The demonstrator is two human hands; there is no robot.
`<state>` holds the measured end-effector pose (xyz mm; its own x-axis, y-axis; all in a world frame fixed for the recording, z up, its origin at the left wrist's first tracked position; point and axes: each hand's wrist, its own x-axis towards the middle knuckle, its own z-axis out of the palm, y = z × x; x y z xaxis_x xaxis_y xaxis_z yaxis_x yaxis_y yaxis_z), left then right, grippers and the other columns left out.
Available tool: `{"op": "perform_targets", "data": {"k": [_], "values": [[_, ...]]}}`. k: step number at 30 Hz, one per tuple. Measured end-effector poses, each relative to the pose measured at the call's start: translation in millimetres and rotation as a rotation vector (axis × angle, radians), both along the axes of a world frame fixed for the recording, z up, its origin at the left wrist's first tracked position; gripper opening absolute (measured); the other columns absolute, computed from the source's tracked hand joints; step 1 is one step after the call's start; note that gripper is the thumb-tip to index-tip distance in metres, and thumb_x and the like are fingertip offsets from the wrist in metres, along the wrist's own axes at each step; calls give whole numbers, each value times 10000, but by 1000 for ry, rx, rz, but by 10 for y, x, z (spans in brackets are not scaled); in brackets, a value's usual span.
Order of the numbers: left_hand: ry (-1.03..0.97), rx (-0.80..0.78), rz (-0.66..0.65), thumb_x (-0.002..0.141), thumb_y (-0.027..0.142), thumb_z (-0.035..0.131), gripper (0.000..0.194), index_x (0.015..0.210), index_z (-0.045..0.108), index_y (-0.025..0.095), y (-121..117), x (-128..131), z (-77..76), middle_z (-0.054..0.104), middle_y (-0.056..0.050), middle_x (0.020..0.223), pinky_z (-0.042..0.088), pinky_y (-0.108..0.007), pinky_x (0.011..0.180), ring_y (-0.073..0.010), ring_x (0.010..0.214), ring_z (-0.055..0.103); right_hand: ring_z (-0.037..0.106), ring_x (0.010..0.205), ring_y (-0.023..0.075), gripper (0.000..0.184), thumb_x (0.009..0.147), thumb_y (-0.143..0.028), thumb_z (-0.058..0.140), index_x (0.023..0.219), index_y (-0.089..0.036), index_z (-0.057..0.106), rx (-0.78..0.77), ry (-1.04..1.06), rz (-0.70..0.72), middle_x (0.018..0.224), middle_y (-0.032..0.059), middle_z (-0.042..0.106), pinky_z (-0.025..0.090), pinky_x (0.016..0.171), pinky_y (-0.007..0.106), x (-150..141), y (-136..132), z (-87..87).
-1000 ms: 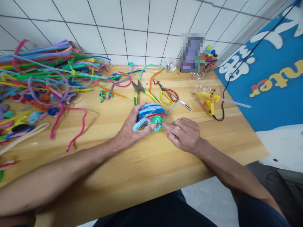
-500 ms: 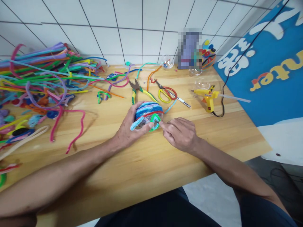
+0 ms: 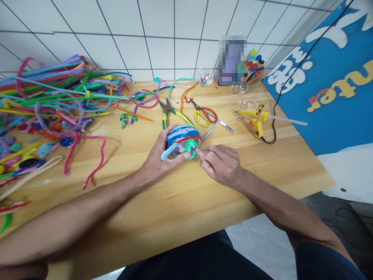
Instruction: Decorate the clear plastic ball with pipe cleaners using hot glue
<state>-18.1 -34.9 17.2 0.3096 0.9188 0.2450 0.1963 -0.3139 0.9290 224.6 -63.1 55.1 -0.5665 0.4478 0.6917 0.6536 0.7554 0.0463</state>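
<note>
My left hand (image 3: pixel 161 155) is wrapped around a clear ball (image 3: pixel 183 136) whose upper part is covered in bands of blue, lilac and red pipe cleaner. A light-blue pipe cleaner end (image 3: pixel 169 152) sticks out from its lower left. On the front of the ball sits a green and light-blue pipe cleaner loop (image 3: pixel 190 146), with my left thumb beside it. My right hand (image 3: pixel 220 161) is closed, its index fingertip and thumb at the loop's right edge. Whether anything is pinched there is too small to tell.
Behind the ball lie pliers (image 3: pixel 175 112), scissors (image 3: pixel 205 116) and a pen (image 3: pixel 225 126). A yellow glue gun (image 3: pixel 256 120) with a black cord is at the right. Heaped pipe cleaners (image 3: pixel 52 85) cover the left. Clear plastic half-spheres (image 3: pixel 205 77) and a blurred-out upright panel (image 3: pixel 232 60) stand near the wall.
Almost nothing differs. Both hands keep their places at the ball, and the view has shifted very slightly.
</note>
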Motion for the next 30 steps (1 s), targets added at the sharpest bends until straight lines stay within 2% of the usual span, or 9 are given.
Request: {"op": "perform_targets", "data": {"k": [8, 14, 20, 30], "values": [[17, 43, 2, 887, 621, 846, 861, 1558, 422, 285, 18, -2, -15, 582, -150, 1590, 542, -585, 1235, -352, 1435, 641, 696, 716, 165, 351, 972, -63, 636, 1255, -247, 733, -68, 48, 25, 808, -7, 732, 580, 700, 310, 20, 12, -73], [20, 47, 7, 884, 635, 843, 847, 1538, 429, 290, 17, 2, 4, 581, -145, 1592, 559, -557, 1223, -346, 1438, 641, 671, 668, 161, 310, 985, -61, 615, 1233, -216, 716, -24, 60, 18, 778, -11, 718, 578, 663, 307, 12, 22, -70], [28, 32, -7, 899, 604, 834, 831, 1542, 411, 290, 17, -5, 20, 571, -146, 1603, 551, -568, 1233, -344, 1445, 638, 696, 710, 167, 336, 970, -69, 629, 1238, -237, 742, -90, 76, 18, 799, -4, 725, 595, 699, 308, 24, 15, -104], [36, 52, 3, 889, 660, 831, 858, 1541, 414, 290, 25, 1, 6, 584, -144, 1588, 574, -555, 1210, -342, 1417, 658, 680, 644, 151, 271, 1003, -83, 607, 1208, -221, 719, -81, 101, -12, 779, -13, 740, 579, 657, 299, -24, -16, -94]]}}
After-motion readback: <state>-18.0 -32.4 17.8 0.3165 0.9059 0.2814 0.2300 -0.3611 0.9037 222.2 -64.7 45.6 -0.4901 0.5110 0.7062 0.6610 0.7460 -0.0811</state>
